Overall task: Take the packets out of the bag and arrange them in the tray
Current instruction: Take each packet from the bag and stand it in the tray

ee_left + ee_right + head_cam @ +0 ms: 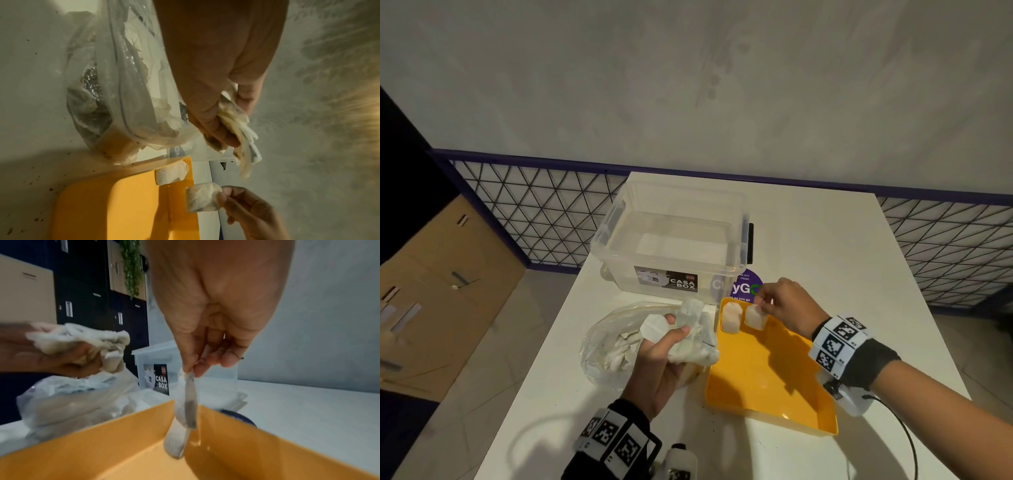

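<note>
A clear plastic bag (606, 346) (127, 84) (68, 402) with white packets lies on the white table, left of the yellow tray (767, 380) (115, 207) (102, 451). My left hand (671, 346) (228, 129) (68, 353) grips a bunch of packets (688, 335) (240, 128) (92, 340) above the bag's mouth. My right hand (770, 301) (224, 196) (191, 368) pinches one packet (755, 317) (202, 199) (185, 410) by its top edge, its lower end at the tray's far corner. Another packet (731, 318) (171, 173) stands beside it against the tray's far wall.
A clear plastic storage box (674, 240) (156, 369) labelled CASA BOX stands behind the bag and tray. A purple round sticker (744, 286) lies by the tray's far edge. The table's front edge is near my wrists; a wire-mesh fence runs behind.
</note>
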Motion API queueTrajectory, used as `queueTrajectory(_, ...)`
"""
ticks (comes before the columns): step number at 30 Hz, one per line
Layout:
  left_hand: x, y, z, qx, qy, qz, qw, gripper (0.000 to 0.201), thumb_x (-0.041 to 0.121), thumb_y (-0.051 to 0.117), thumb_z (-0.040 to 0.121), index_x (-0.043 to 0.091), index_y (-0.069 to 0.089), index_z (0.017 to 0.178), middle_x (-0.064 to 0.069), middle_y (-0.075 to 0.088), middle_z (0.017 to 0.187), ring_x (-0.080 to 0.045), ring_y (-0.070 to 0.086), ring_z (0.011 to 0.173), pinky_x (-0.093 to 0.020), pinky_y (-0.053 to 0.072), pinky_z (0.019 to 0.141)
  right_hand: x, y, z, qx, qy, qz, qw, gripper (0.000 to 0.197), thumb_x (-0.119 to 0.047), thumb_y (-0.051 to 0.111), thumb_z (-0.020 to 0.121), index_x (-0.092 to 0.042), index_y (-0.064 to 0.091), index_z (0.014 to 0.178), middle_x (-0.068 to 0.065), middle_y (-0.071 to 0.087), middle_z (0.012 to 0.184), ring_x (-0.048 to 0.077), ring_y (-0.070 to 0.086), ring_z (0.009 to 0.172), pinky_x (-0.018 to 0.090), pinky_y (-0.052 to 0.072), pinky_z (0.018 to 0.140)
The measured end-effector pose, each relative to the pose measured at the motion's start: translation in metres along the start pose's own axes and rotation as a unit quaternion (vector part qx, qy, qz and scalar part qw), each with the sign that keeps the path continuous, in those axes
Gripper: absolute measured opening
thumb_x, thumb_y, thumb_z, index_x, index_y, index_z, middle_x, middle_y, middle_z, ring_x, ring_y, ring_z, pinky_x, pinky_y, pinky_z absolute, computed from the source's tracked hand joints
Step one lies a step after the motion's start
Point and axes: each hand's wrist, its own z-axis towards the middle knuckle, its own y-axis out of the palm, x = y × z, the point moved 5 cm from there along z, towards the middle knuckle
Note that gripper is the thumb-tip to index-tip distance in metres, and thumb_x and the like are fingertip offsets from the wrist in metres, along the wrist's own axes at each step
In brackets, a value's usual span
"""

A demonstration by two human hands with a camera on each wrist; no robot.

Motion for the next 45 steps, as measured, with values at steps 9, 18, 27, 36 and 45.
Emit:
queueTrajectory(9,0.000,-0.007,-0.001,0.001,-0.009,-0.009,1.000,0.033,-0.003,0.062,0.079,0.012,0.050,0.106,-0.011,0.060,0.097,-0.020,0.066,0.092,-0.030,0.056,0.073,0.007,0.031,-0.001,0.012,0.004,-0.093,0.996,0.018,-0.026,0.055,0.090,-0.021,0.068,0.101,0.003,0.062,0.105,0.016,0.042,0.096,0.024,0.031,0.078)
queueTrajectory(18,0.002,0.002,-0.005,-0.009,-0.018,-0.011,1.000,0.027,-0.008,0.050,0.088,0.010,0.048,0.108,-0.013,0.064,0.097,-0.022,0.066,0.093,-0.029,0.056,0.074,0.015,0.041,0.007,0.033,0.006,-0.150,0.988,0.024,-0.034,0.050,0.092,-0.023,0.062,0.111,0.002,0.056,0.115,0.019,0.043,0.108,0.029,0.035,0.090)
queueTrajectory(27,0.003,0.013,-0.010,-0.012,-0.024,-0.003,1.000,0.020,-0.010,0.045,0.090,0.010,0.049,0.088,-0.005,0.066,0.076,-0.012,0.068,0.073,-0.023,0.056,0.058,0.010,0.039,0.011,0.093,-0.022,-0.186,0.978,0.012,-0.017,0.075,0.073,-0.011,0.067,0.080,0.009,0.066,0.081,0.025,0.057,0.075,0.035,0.048,0.063)
queueTrajectory(36,0.001,0.009,-0.009,-0.008,-0.026,-0.015,1.000,0.020,-0.007,0.059,0.080,0.012,0.055,0.078,-0.011,0.064,0.082,-0.017,0.068,0.076,-0.024,0.057,0.058,0.009,0.047,0.003,0.031,-0.079,-0.211,0.974,0.028,-0.032,0.047,0.092,-0.013,0.064,0.105,0.005,0.063,0.104,0.021,0.050,0.098,0.029,0.036,0.083)
queueTrajectory(45,-0.004,0.010,-0.003,-0.017,-0.027,0.025,0.999,0.021,0.001,0.062,0.070,0.012,0.052,0.086,-0.011,0.062,0.087,-0.016,0.066,0.082,-0.024,0.056,0.060,-0.009,0.026,-0.005,-0.009,-0.098,-0.130,0.987,0.030,-0.026,0.040,0.096,-0.022,0.059,0.120,-0.001,0.061,0.116,0.015,0.049,0.106,0.023,0.032,0.088)
